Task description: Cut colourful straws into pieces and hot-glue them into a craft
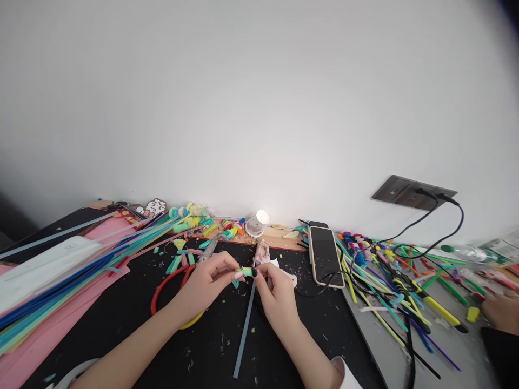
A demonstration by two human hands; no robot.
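A short green-and-yellow fuzzy piece, like cut pipe cleaner [246, 272], spans the gap between my hands above the black table. My left hand [214, 278] pinches its left end between thumb and fingertips. At the other end, my right hand [276, 292] closes thumb and forefinger on it. Beneath my left wrist lie scissors with red and yellow handles [155, 300], partly covered. A translucent bluish stick [243, 337] runs toward me from under my right hand. Just behind that hand is a pinkish-white object [263, 251], mostly hidden, its kind unclear.
Bundled pipe cleaners [117, 259] lie on pink sheets at left. A paper cup [258, 222] stands by the wall. Right of my hands are a phone [325, 255], cables, yellow-black pliers [433, 308] and scattered pipe cleaners. Another person's hand [503, 312] rests at far right.
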